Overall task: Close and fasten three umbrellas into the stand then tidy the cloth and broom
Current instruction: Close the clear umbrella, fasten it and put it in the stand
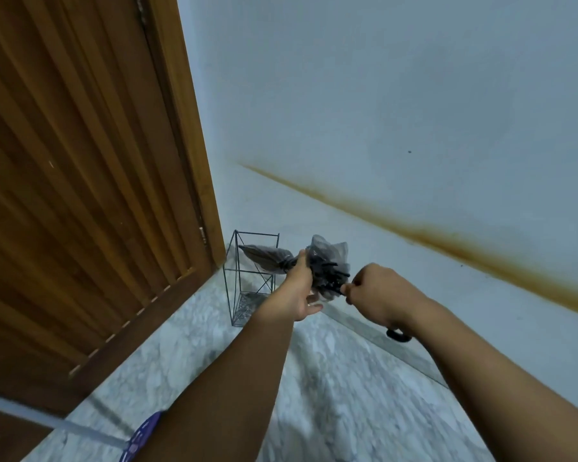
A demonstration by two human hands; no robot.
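Observation:
A grey, see-through umbrella [267, 258] is folded and held level in front of me, its tip pointing left across the wire stand [252, 278]. My left hand [301, 288] grips the bunched canopy near its rib ends. My right hand [377, 291] pinches something small at the black rib tips [334, 275]; what it pinches is too small to tell. The umbrella's black curved handle [397, 335] shows below my right wrist. The stand is a dark wire box on the floor in the corner, with nothing standing inside it.
A wooden door [80, 161] fills the left side. A pale wall [414, 111] with a brown stain band runs along the right. The floor [331, 395] is grey marble. A pale pole [47, 421] and a purple perforated piece [144, 435] lie at the bottom left.

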